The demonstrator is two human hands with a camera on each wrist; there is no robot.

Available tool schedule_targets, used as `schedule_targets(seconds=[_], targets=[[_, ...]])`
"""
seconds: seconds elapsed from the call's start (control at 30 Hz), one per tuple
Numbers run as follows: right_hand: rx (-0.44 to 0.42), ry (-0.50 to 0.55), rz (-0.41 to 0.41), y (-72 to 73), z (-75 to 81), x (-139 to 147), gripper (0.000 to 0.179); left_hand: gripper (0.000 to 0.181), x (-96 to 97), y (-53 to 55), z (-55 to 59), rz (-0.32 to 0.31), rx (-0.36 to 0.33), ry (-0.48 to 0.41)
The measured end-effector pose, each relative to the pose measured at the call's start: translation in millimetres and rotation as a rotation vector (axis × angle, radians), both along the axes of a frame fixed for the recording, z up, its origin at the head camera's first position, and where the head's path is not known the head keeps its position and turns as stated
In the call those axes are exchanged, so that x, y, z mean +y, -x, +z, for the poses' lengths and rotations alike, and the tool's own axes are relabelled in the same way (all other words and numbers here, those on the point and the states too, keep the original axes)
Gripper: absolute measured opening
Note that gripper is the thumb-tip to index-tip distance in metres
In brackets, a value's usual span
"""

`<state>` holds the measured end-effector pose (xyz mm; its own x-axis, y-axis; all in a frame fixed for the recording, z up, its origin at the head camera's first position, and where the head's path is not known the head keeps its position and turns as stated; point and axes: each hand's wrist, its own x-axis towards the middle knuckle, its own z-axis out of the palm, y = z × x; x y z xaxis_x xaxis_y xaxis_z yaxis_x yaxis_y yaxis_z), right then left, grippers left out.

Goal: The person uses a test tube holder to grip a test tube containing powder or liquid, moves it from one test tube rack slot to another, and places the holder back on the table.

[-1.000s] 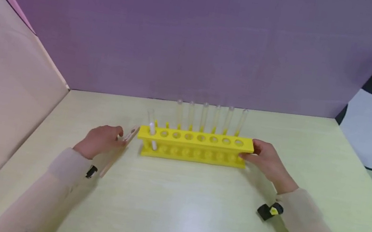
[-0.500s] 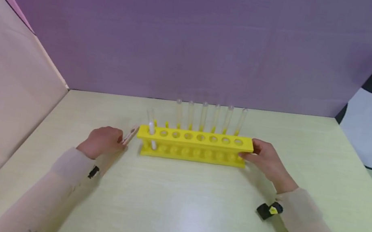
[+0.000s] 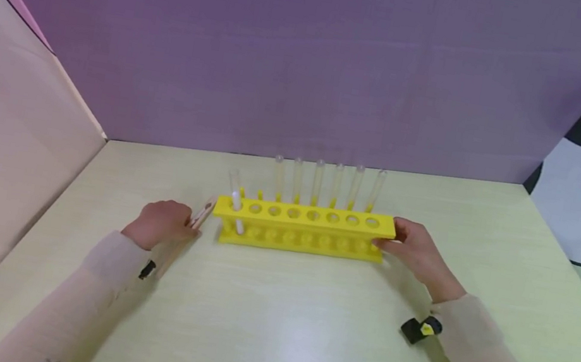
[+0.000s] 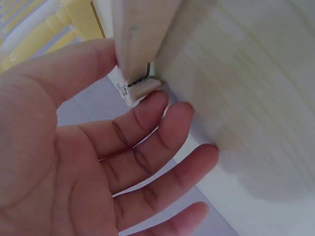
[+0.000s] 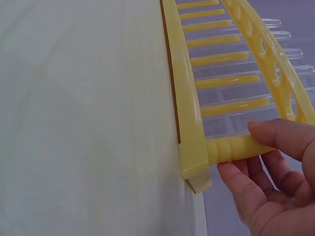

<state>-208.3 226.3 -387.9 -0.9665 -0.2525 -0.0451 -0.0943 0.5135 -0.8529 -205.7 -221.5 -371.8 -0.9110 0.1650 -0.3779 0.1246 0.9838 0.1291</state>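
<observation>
A yellow test tube rack point(image 3: 308, 250) stands upright on the table. A tube with white contents point(image 3: 236, 200) sits in its leftmost hole. Several clear tubes point(image 3: 318, 179) are upside down on the pegs along the back. The right hand point(image 3: 418, 252) grips the rack's right end post point(image 5: 241, 148) between thumb and fingers. Left of the rack, a wooden test tube clamp point(image 3: 172, 259) lies slanted on the table. The left hand point(image 3: 159, 223) pinches its wooden body point(image 4: 140, 37) between thumb and index finger, the other fingers loosely bent below.
The pale table point(image 3: 266, 324) runs back to a purple wall panel point(image 3: 310, 62). Printed side panels point(image 3: 2, 113) flank it. Small black wrist devices point(image 3: 420, 329) hang below the sleeves, close over the tabletop.
The left hand has shifted slightly right, its fingers closing on the wooden clamp. The right hand keeps its grip on the rack, which has barely moved.
</observation>
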Motion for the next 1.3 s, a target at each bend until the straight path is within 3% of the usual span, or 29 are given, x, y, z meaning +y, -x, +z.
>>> schedule_targets(seconds=[0.23,0.83,1.17,1.3], targets=[[0.016,-0.009,0.005,-0.7,0.6,0.5,0.038,0.025,-1.9,0.0,-3.3,-0.019,0.043,-0.003],[0.048,-0.008,0.020,-1.5,0.9,0.3,0.037,0.022,-1.1,-1.9,0.8,-0.007,0.161,-0.048],[0.051,-0.025,0.018,-2.1,1.0,-0.4,0.037,0.017,-2.6,-3.9,1.8,-0.044,0.310,-0.114],[0.051,-0.020,0.018,-2.0,1.3,-0.4,0.036,0.017,-3.2,-4.0,1.6,-0.047,0.339,-0.143]])
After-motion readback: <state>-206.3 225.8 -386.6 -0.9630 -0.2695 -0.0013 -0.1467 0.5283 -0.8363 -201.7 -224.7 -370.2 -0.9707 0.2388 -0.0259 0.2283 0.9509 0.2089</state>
